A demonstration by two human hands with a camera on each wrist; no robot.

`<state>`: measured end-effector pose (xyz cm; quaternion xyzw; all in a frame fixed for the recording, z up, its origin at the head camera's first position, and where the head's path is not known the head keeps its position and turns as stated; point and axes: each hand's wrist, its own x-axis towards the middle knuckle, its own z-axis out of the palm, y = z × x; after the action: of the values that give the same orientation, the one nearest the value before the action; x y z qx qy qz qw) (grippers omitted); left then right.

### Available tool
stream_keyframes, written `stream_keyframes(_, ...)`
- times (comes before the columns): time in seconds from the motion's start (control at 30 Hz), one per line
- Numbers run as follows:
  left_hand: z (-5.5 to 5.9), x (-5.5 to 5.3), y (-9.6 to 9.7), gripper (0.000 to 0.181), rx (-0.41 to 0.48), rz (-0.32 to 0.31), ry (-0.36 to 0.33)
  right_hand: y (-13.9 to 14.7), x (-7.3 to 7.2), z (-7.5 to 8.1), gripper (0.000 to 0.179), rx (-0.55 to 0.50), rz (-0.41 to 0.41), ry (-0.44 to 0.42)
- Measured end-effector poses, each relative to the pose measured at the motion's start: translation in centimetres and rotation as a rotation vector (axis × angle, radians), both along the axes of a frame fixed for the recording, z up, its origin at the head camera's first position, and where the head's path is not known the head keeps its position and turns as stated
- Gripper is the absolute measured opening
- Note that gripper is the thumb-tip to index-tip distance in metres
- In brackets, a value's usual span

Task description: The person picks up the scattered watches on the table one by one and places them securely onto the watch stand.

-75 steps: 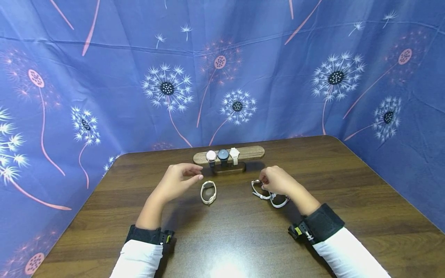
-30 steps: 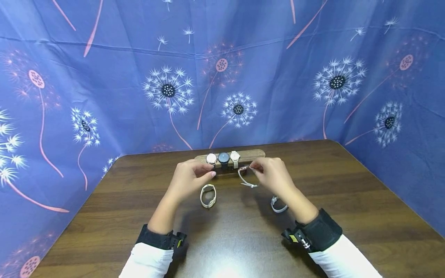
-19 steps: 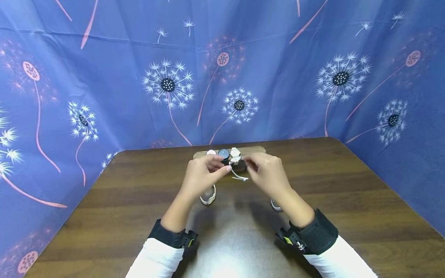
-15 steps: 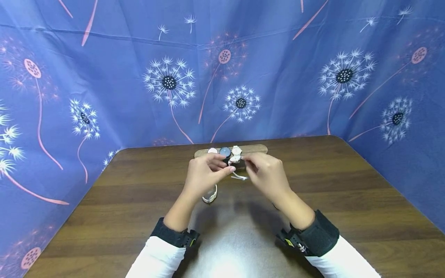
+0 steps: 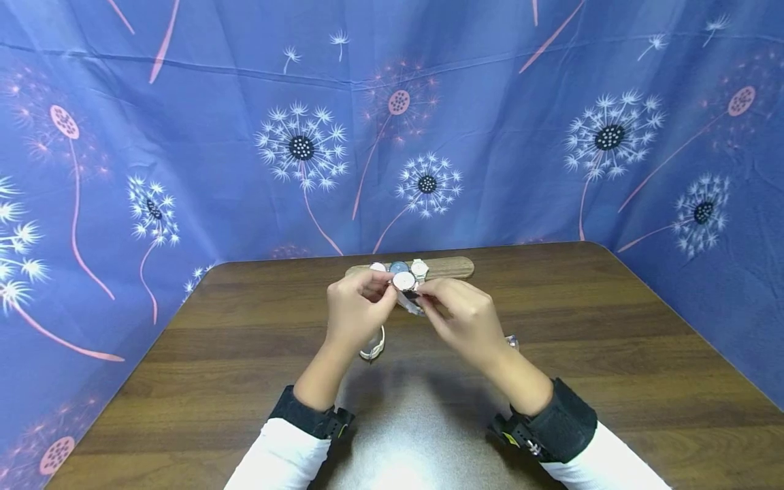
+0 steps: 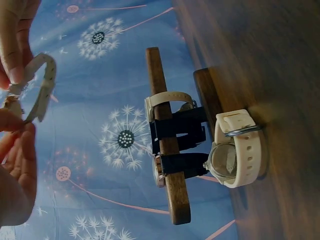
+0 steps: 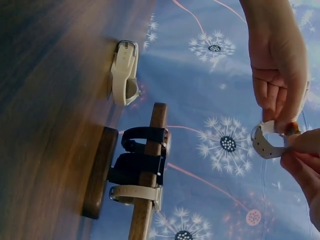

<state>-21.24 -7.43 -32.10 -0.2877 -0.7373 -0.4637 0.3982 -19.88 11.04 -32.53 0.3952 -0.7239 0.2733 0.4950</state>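
Observation:
Both hands hold one wristwatch (image 5: 403,281) with a round white dial and a pale strap, raised in front of the wooden watch stand (image 5: 450,267). The left hand (image 5: 360,309) pinches its left side at the case. From the right, the right hand (image 5: 462,316) pinches the other side with thumb and fingertips. Its strap (image 6: 48,85) curves in a loop below the case in the left wrist view. Fingers hide part of the case. On the stand's bar sit a white-dial watch with a dark strap, a black watch (image 7: 135,167) and a white watch (image 5: 419,267).
A cream watch (image 6: 247,155) stands on its looped strap on the table (image 5: 245,354), in front of the stand and partly behind the left hand. Another watch (image 5: 512,341) lies mostly hidden behind the right forearm. A blue dandelion-print cloth (image 5: 233,170) hangs behind the table.
The right hand has lifted the watch from the table's right side and carried it left to the stand's front. The left hand has come right and taken hold too; the dial now faces up.

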Motion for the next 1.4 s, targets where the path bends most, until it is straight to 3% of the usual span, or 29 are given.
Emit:
stream_keyframes(0.1, 0.0, -0.3, 0.1, 0.006, 0.032, -0.008, 0.116, -0.1, 0.2, 0.1, 0.022, -0.006, 0.049, -0.002)
stream_keyframes(0.2, 0.1, -0.4, 0.0, 0.007, 0.036, -0.020, 0.166, 0.0, 0.3, 0.4, 0.020, -0.015, 0.101, 0.002)
stream_keyframes(0.33, 0.2, -0.4, -0.2, 0.011, 0.019, -0.052, 0.140, 0.7, 0.4, 1.1, 0.024, -0.018, 0.177, 0.003)
stream_keyframes(0.5, 0.3, -0.5, -0.3, 0.013, -0.034, -0.162, 0.101, 1.8, 0.4, 1.9, 0.039, 0.059, 0.229, -0.077)
stream_keyframes(0.73, 0.3, -0.4, 0.2, 0.017, -0.057, -0.301, 0.140, 2.2, 0.5, 1.8, 0.045, 0.128, 0.264, -0.204)
stream_keyframes(0.83, 0.3, -0.4, 0.2, 0.016, -0.065, -0.311, 0.154, 2.2, 0.4, 1.7, 0.041, 0.113, 0.290, -0.229)
stream_keyframes(1.03, 0.3, -0.3, 0.1, 0.014, -0.111, -0.266, 0.164, 2.0, 0.4, 1.8, 0.038, 0.083, 0.326, -0.203)
stream_keyframes(1.4, 0.4, -0.1, -0.7, 0.021, -0.131, -0.317, 0.012, 2.4, -0.1, 2.4, 0.048, 0.048, 0.326, -0.195)
